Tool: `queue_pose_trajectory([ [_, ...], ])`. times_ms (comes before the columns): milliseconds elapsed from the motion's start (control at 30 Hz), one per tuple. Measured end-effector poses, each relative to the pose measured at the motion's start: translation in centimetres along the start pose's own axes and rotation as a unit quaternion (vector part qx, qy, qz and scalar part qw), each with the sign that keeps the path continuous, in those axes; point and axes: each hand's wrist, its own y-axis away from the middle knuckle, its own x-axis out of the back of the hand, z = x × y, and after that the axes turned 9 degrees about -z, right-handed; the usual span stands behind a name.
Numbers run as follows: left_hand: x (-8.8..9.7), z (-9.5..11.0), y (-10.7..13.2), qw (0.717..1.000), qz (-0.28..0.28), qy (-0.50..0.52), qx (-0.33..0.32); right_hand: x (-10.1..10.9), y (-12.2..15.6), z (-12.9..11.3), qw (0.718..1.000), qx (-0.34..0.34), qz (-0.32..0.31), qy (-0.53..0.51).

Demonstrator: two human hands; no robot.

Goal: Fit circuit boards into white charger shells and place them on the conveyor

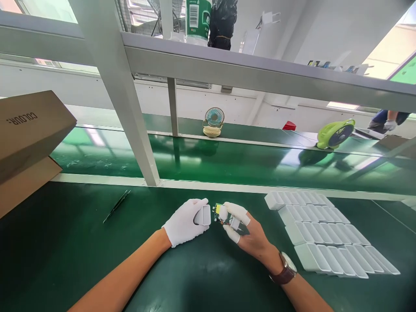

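Observation:
A white glove covers my left hand (186, 222), which is closed round a small white plastic housing (203, 215) with its open end turned to the right. Just right of it, my right hand (243, 225), with white finger cots on its fingertips, pinches a small circuit board (218, 212). A yellow part and white and grey parts show on that board. A narrow gap separates board and housing. On the right of the green mat stand rows of white housings (325, 232), side by side with their open ends showing.
Black tweezers (117, 206) lie on the left of the mat. Cardboard boxes (32, 130) stand at the far left. A metal frame post (130, 108) rises behind the mat. Beyond are a green conveyor belt (227, 160), a small fan (213, 122), a lime-green fan (334, 133) and another person's gloved hand (390, 125).

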Motion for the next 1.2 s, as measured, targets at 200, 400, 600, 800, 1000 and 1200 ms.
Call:
queue_pose_trajectory([
  [200,0.0,-0.1,-0.1,0.998,-0.003,-0.034,-0.051,-1.1,0.7,-0.5,0.995,0.096,-0.008,0.003],
  [400,-0.1,-0.3,-0.1,0.996,-0.004,-0.047,-0.082,-1.4,0.9,-0.4,0.995,0.094,-0.026,-0.012],
  [600,-0.3,-0.3,-0.1,0.991,0.001,-0.063,-0.116,-1.3,0.7,-0.6,0.997,0.066,-0.045,-0.003],
  [800,-0.5,-0.1,0.0,0.989,0.005,-0.070,-0.134,-1.4,0.5,-0.7,0.996,0.084,-0.034,0.006],
  [1000,-0.6,-0.3,-0.1,0.988,0.008,-0.074,-0.135,-1.6,0.8,-0.6,0.995,0.096,-0.019,0.004],
  [1200,-0.9,-0.9,0.0,0.986,0.021,-0.070,-0.150,-1.7,0.8,-0.3,0.994,0.102,-0.016,0.019],
])
